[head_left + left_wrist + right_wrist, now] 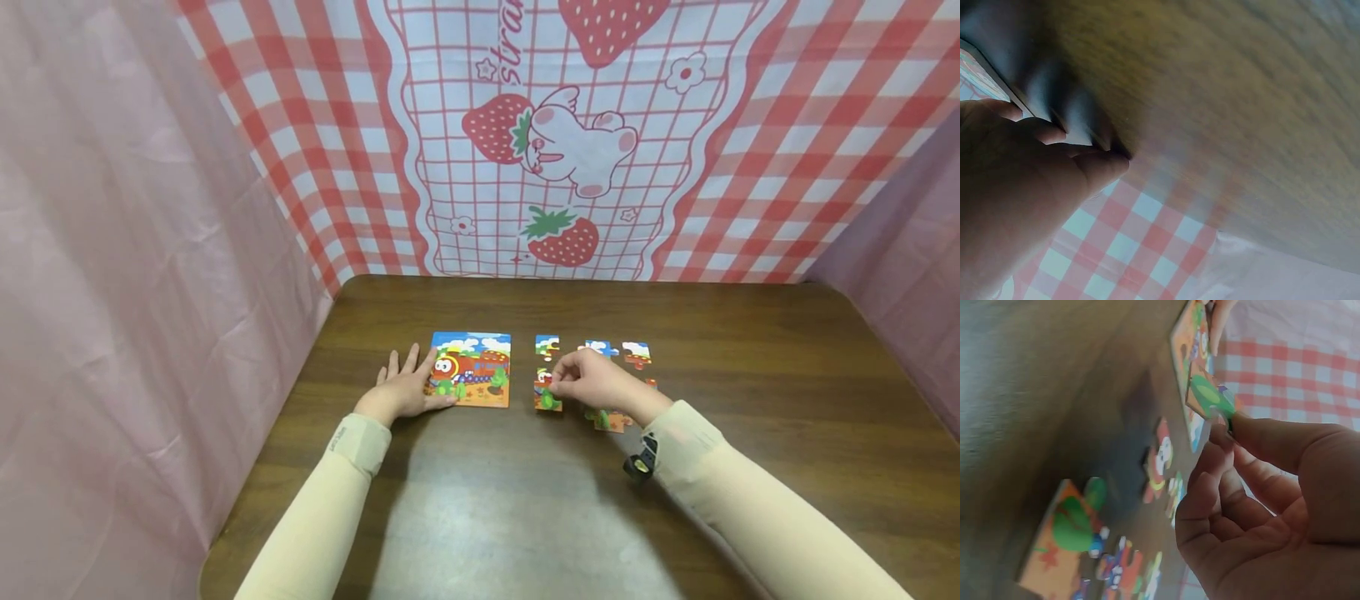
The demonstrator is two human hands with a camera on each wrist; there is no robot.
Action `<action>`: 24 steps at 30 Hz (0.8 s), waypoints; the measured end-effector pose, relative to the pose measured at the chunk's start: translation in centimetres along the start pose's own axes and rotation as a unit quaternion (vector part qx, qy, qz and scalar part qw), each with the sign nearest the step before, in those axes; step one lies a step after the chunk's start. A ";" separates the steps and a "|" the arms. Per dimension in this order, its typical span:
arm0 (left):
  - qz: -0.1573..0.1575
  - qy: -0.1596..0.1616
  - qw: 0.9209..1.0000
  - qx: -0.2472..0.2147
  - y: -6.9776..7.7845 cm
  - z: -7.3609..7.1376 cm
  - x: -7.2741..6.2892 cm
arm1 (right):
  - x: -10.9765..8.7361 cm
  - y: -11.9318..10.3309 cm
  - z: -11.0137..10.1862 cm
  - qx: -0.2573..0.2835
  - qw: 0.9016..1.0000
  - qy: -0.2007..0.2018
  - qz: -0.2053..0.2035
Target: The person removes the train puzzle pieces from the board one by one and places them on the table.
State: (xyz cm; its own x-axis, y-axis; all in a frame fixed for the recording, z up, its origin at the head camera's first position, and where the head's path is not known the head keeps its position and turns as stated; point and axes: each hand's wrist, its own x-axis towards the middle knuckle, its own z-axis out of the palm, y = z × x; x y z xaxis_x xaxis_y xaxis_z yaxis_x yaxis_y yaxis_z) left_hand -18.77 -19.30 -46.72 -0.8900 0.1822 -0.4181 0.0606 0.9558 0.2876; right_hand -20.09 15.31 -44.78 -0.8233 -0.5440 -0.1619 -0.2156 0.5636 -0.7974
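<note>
A square picture board point(483, 371) shows a red cartoon train under a blue sky. My left hand point(403, 393) rests at its left side, fingers spread, with the thumb along the lower left corner. In the right wrist view, my right hand point(1260, 487) pinches a green-and-orange jigsaw piece point(1205, 394) between thumb and fingertips. Below it lies a loose red jigsaw piece point(1159, 461) with a white eye. The head view shows my right hand just right of the board, partly covering the loose pieces behind it.
Several loose pieces lie around the right hand, among them a cloud piece point(547, 346), a red-and-white piece point(637, 353) and an orange corner piece point(1063, 534). They lie on a brown wooden table point(757, 375). A checked strawberry cloth point(352, 192) hangs behind; pink curtains flank both sides.
</note>
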 end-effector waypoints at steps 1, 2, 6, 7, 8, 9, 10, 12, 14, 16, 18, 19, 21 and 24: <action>-0.001 0.000 1.000 0.001 0.0 0.0 0.0 | -0.2 0.2 0.1 -0.001 1.000 -0.004 0.001; -0.001 0.000 1.000 0.001 0.0 0.0 0.0 | -0.3 0.3 0.2 -0.001 1.000 -0.007 0.002; -0.002 0.005 1.000 0.003 -0.2 0.0 0.1 | -0.5 0.8 0.7 -0.006 1.000 -0.013 0.002; -0.002 0.005 1.000 0.004 -0.2 0.0 0.2 | -0.5 0.9 0.8 -0.012 1.000 -0.011 0.004; -0.001 0.005 1.000 0.004 -0.3 0.1 0.2 | -0.5 1.0 1.0 -0.016 1.000 -0.009 0.009; -0.001 0.005 1.000 0.004 -0.3 0.1 0.3 | -0.6 1.1 1.1 -0.021 1.000 -0.006 0.014; 0.000 0.005 1.000 0.003 -0.3 0.1 0.3 | -0.6 1.1 1.3 -0.029 0.999 -0.002 0.017; 0.001 0.005 1.000 0.003 -0.3 0.2 0.3 | -0.6 1.2 1.6 -0.041 0.999 0.006 0.025; 0.002 0.006 1.000 0.003 -0.3 0.2 0.3 | -0.6 1.2 1.8 -0.055 0.998 0.012 0.032; 0.003 0.007 1.000 0.001 -0.3 0.2 0.3 | -0.5 1.2 2.0 -0.074 0.997 0.016 0.027; 0.003 0.007 1.000 0.000 -0.2 0.2 0.2 | -0.5 1.1 2.1 -0.084 0.996 0.017 0.031; 0.004 0.008 1.000 -0.001 -0.2 0.1 0.2 | -0.4 1.0 2.1 -0.090 0.995 0.019 0.029; 0.004 0.008 1.000 -0.002 -0.2 0.1 0.2 | -0.3 1.0 2.2 -0.100 0.994 0.022 0.026; 0.003 0.008 1.000 -0.001 -0.1 0.1 0.3 | -0.2 0.9 2.3 -0.108 0.993 0.028 0.035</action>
State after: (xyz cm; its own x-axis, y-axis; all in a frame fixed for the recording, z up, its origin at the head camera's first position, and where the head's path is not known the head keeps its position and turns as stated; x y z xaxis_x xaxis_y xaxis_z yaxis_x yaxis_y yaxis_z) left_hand -18.95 -19.36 -46.98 -0.8969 0.1849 -0.4017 0.0658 0.9541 0.2922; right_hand -18.96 14.47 -46.76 -0.8666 -0.4675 -0.1747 -0.2599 0.7215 -0.6417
